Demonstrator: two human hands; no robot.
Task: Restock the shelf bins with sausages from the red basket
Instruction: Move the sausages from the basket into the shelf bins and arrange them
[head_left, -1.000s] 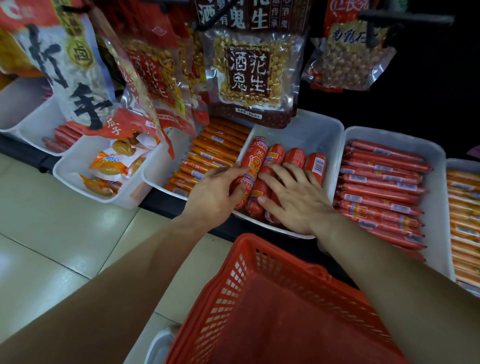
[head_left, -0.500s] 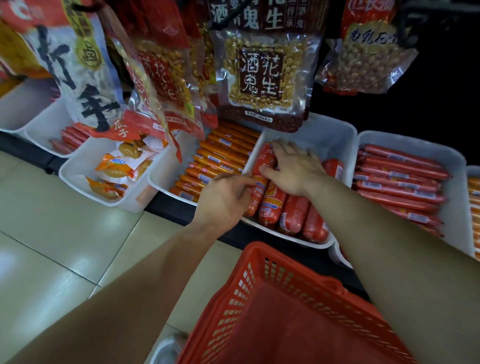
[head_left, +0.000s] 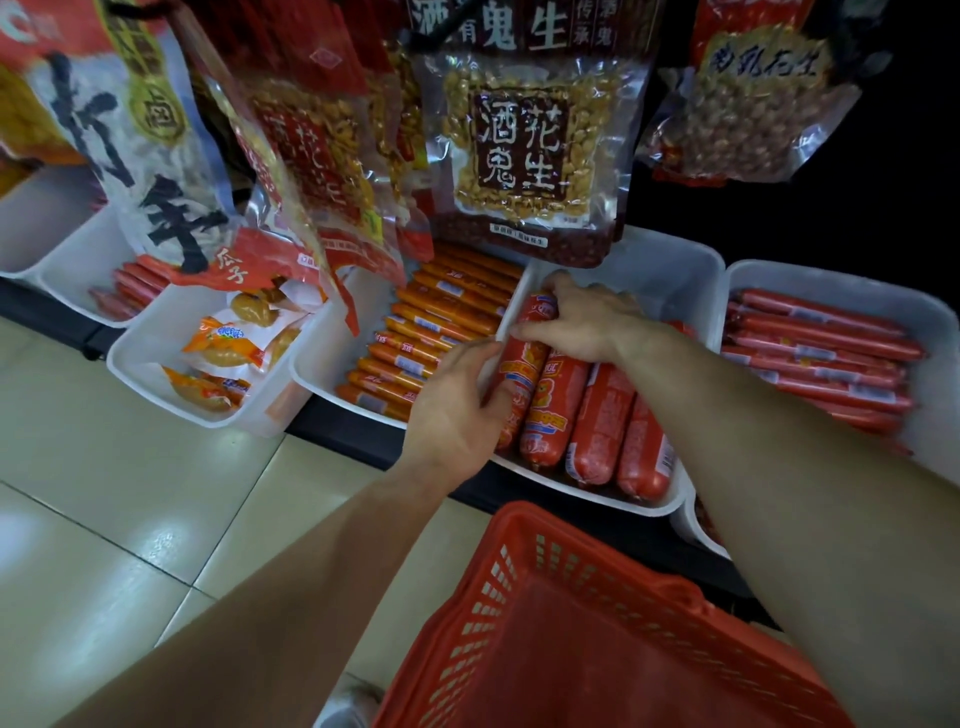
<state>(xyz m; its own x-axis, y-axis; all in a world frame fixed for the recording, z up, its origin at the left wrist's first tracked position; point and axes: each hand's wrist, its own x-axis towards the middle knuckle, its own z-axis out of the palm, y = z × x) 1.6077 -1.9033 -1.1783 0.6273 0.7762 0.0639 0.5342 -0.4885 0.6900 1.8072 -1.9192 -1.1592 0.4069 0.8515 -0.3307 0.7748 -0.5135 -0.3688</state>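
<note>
We see both arms reach over the red basket to the middle white bin on the shelf; a row of thick red sausages lies side by side in its front part, each running front to back. The left grip is curled round the near half of the leftmost thick sausage, with the thumb on the wrapper and the fingers at the bin's left wall. The right grip clasps the far end of that same sausage, thumb laid across it, fingers bent over its tip. The sausage sits against the left wall of the bin; we cannot tell whether it is raised off the bottom.

Just left of this bin we see a bin of thin orange sausages; further left is a bin of orange snack packets. To the right, a bin of thin red sausages touches the middle one. A bag of peanuts hangs above the middle bin, its lower edge over the back rim; more bags hang on either side. The basket stands in front of the shelf, below the arms; a pale tiled floor lies to the left.
</note>
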